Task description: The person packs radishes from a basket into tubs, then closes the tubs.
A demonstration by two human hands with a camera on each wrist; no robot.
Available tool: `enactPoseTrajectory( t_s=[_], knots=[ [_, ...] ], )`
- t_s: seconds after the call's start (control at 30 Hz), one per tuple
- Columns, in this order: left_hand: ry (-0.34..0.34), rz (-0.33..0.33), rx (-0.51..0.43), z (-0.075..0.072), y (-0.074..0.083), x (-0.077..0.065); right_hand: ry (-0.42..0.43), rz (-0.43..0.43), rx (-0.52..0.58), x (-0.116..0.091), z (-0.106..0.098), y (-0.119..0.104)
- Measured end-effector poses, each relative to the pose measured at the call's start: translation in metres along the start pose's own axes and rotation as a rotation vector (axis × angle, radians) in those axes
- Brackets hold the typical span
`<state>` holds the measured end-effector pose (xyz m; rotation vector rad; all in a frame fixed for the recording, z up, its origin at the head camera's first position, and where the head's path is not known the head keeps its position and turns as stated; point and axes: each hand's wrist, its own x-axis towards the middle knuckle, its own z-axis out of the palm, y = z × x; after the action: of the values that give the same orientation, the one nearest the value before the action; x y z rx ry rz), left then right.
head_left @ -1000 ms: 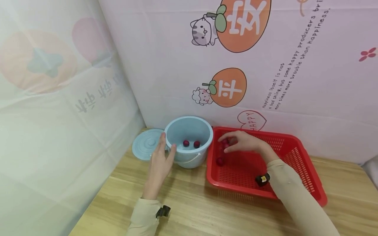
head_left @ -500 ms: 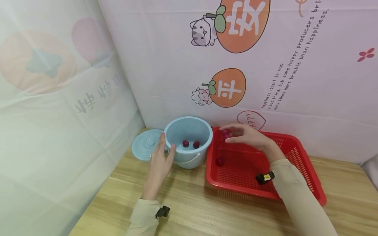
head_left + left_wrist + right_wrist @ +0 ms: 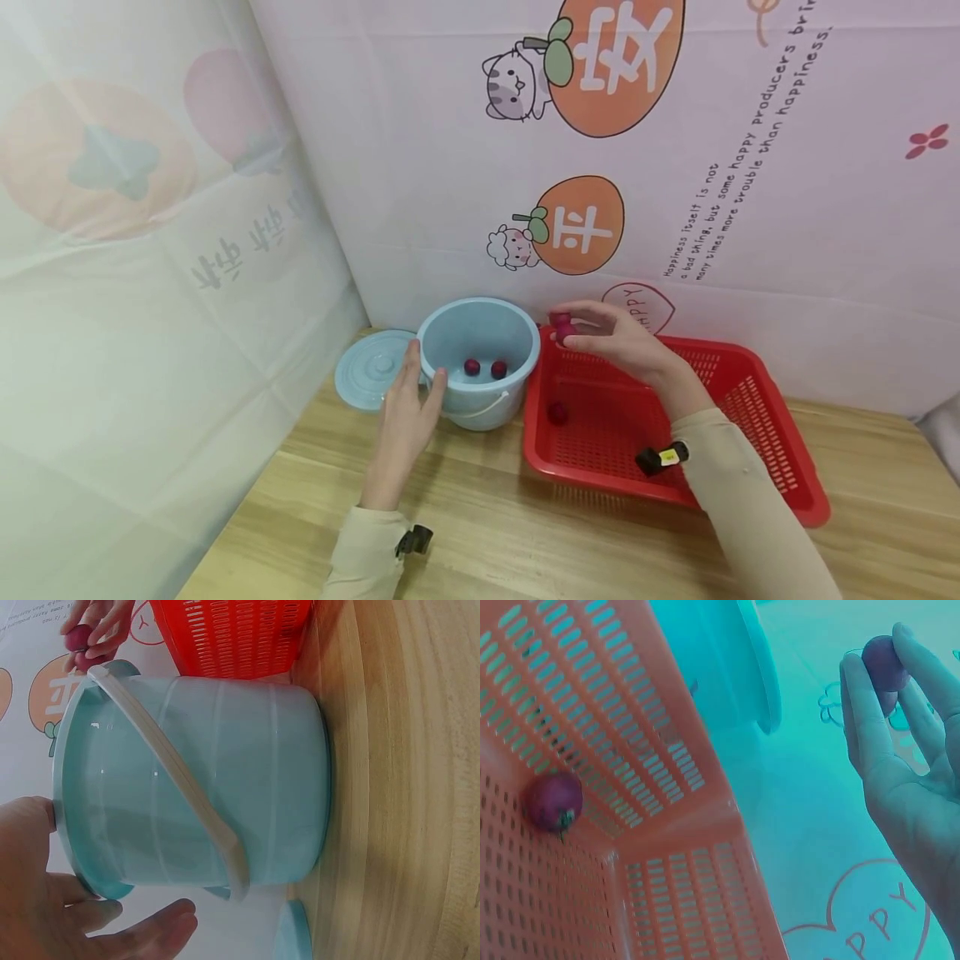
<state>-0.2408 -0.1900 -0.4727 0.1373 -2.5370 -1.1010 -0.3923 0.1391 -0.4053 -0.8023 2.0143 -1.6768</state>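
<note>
Raised up and leftward since the earlier frame, the right hand (image 3: 622,340) pinches two dark red fruits (image 3: 566,334) above the upper-left corner of the red basket (image 3: 607,429), at the frame's lower right. Another fruit (image 3: 557,413) lies at the basket's left. At lower centre, the blue bucket (image 3: 480,329) contains two more (image 3: 472,367); the left hand (image 3: 405,421), fingers extended, thumb apart, touches its rim.

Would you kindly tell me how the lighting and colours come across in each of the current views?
Head view: fairly even light, with a soft sheen on the wooden table; left wrist view: dimmer, small bright glints on the pale blue bucket; right wrist view: a strong cyan cast, which turns the right hand teal and makes the red basket look orange.
</note>
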Motion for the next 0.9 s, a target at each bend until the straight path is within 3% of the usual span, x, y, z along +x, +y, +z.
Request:
enactPoseTrajectory(
  t_s=[0.23,0.5,0.9],
  knots=[
    [0.01,0.01,-0.009,-0.002,0.001,-0.001,-0.06,-0.038,0.01,0.011,0.021,-0.003],
    [-0.002,0.01,0.0,-0.004,0.0,0.0,-0.099,-0.022,-0.006,0.024,0.041,-0.005],
    [-0.006,0.013,0.002,-0.002,-0.001,0.0,-0.123,0.016,-0.033,0.031,0.053,-0.002]
  ],
)
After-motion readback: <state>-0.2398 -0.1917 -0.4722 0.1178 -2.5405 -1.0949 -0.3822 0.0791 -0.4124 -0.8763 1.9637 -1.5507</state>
